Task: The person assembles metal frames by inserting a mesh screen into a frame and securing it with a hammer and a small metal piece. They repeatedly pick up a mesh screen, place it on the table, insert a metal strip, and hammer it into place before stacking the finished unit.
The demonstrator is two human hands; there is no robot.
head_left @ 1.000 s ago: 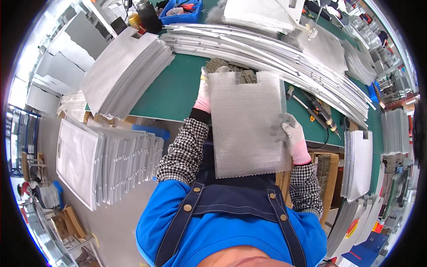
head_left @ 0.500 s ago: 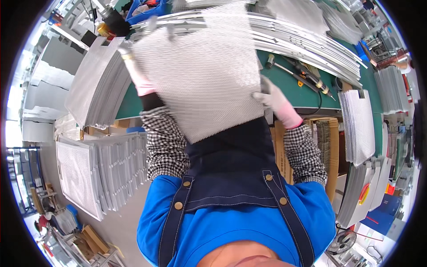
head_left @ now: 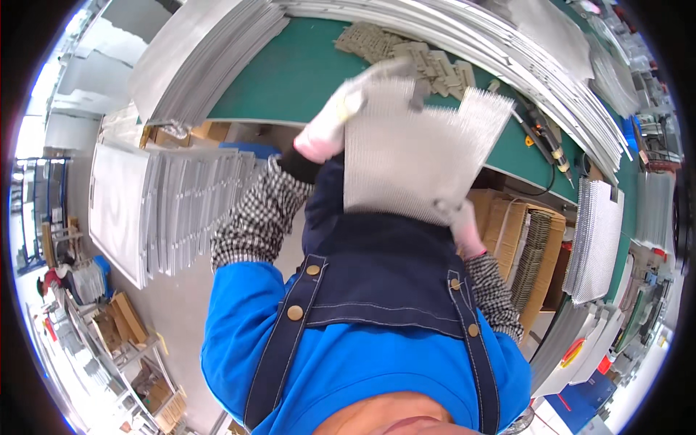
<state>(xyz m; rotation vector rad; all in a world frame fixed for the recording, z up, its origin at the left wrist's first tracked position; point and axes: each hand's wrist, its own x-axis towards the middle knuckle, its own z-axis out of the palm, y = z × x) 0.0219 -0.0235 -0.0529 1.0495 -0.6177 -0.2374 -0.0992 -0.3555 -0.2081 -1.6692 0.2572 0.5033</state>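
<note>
mesh panel: metallic, rough (soft sheen) | apron: matt cloth

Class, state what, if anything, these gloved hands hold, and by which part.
A notched silvery mesh panel: the left hand holds its upper-left corner, the right hand its lower-right corner.

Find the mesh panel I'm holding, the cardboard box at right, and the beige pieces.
Mesh panel (head_left: 406, 156), head view: its middle.
Cardboard box (head_left: 499, 223), head view: left side.
Beige pieces (head_left: 368, 43), head view: pile's left part.
</note>
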